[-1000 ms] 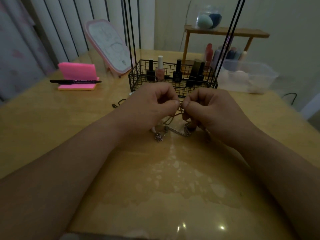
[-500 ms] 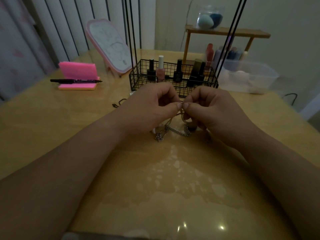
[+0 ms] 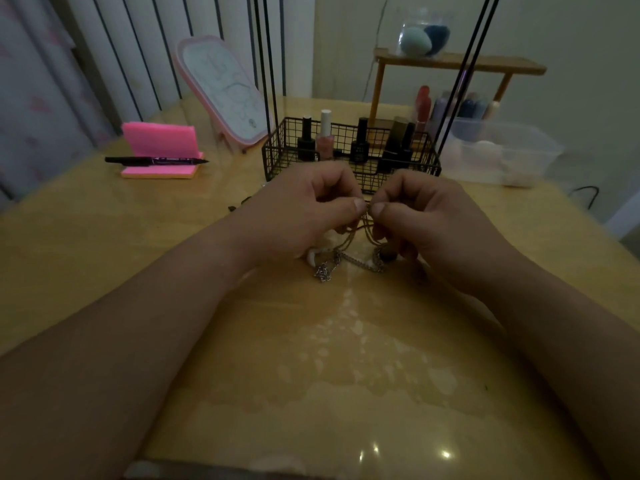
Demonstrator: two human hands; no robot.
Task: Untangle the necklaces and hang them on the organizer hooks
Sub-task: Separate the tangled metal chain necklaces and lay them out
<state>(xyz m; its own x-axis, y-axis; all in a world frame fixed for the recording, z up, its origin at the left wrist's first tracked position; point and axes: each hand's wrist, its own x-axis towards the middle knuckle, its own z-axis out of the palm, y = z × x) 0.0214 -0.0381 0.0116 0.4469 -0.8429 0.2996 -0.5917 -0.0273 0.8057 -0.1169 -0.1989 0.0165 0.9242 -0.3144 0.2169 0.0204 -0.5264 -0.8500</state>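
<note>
Both hands meet over the wooden table (image 3: 104, 237), left hand (image 3: 304, 209) and right hand (image 3: 426, 216) each pinching the tangled necklaces (image 3: 349, 258) before the wire basket (image 3: 277, 157).

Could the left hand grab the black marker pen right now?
Probably not yet: the left hand pinches the tangled metal chain necklaces, though the path to the black marker pen looks clear.

The wooden desk (image 3: 104, 244) carries a pink notepad (image 3: 159, 171) at far left, a tilted mirror (image 3: 221, 95), a black wire basket (image 3: 273, 157), a wooden rack (image 3: 377, 98) and a clear box (image 3: 519, 150). Tangled necklaces (image 3: 346, 263) touch it just before the basket.
</note>
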